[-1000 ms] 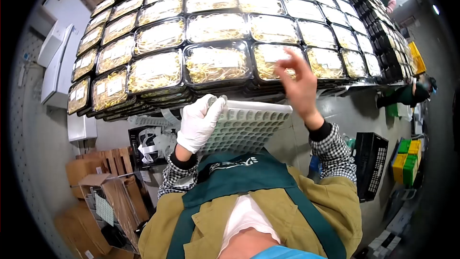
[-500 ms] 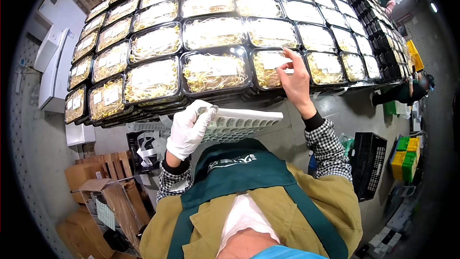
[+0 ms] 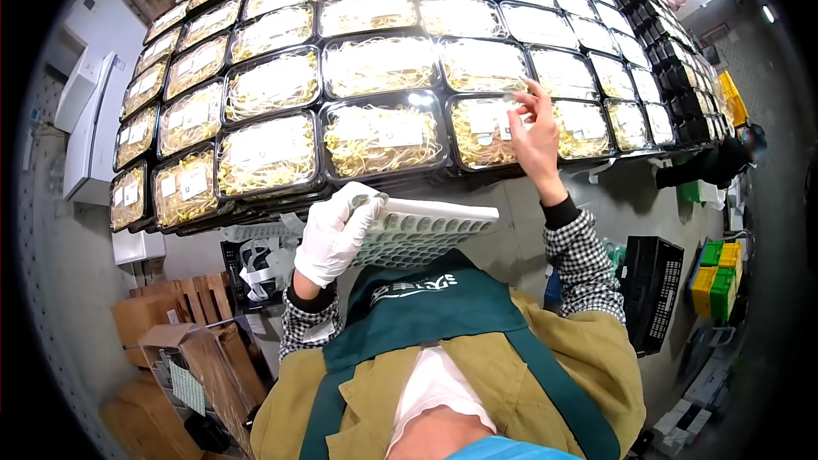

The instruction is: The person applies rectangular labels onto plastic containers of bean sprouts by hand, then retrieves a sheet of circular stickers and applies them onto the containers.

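Note:
In the head view, my left hand [image 3: 329,245], in a white glove, is closed around the edge of a stack of sticker sheets [image 3: 426,226] with rows of round greenish stickers. The stack is held in front of my apron, just below the table-high block of packs. My bare right hand [image 3: 538,143] hovers at the right side of a bean sprout pack [image 3: 477,140] in the front row. Its thumb and index finger are apart, and nothing shows between them. The black tray has a clear top carrying small white labels. Another sprout pack [image 3: 383,136] sits directly to its left.
Rows of sprout packs [image 3: 268,149] stretch away, stacked in layers. Black trays [image 3: 660,43] are piled at the right end. Two other people stand at the far right. Cardboard boxes [image 3: 183,345] lie lower left; a black crate [image 3: 652,294] and yellow-green crates [image 3: 717,281] lower right.
My right hand has drawn slightly right and down from the pack's label area, and its pinched fingers have parted. My left hand keeps the sticker sheets in nearly the same place.

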`<state>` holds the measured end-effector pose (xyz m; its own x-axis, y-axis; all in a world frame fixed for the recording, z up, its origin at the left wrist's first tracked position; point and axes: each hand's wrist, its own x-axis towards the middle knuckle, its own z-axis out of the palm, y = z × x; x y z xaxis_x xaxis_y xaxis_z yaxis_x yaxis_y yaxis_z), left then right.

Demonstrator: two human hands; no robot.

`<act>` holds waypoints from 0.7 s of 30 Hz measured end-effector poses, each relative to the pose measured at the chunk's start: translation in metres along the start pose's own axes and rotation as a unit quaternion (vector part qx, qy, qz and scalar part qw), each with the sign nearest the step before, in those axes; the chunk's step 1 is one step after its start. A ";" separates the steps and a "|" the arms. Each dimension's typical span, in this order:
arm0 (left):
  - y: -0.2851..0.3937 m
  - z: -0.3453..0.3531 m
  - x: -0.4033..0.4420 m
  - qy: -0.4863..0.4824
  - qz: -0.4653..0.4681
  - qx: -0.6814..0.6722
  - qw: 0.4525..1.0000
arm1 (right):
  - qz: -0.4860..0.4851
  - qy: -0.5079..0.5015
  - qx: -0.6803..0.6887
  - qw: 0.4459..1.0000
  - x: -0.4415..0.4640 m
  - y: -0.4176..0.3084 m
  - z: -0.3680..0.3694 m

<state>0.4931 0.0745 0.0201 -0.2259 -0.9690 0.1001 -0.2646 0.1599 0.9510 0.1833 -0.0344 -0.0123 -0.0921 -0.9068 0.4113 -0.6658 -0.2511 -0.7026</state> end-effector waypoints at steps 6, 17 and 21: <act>0.004 0.008 0.015 -0.055 0.022 0.012 0.998 | 0.032 -0.018 -0.020 0.999 0.071 0.018 0.051; 0.007 -0.001 0.018 -0.018 -0.047 -0.076 0.996 | 0.046 -0.034 -0.114 0.992 0.141 0.053 0.063; 0.019 -0.001 0.026 0.022 -0.056 -0.108 0.992 | 0.021 -0.032 -0.058 0.998 0.181 0.061 0.109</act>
<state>0.4835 0.0521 0.0406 -0.1642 -0.9864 -0.0016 -0.0783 0.0115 0.9969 0.2065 -0.2505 -0.0439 -0.0772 -0.9366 0.3417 -0.7440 -0.1740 -0.6451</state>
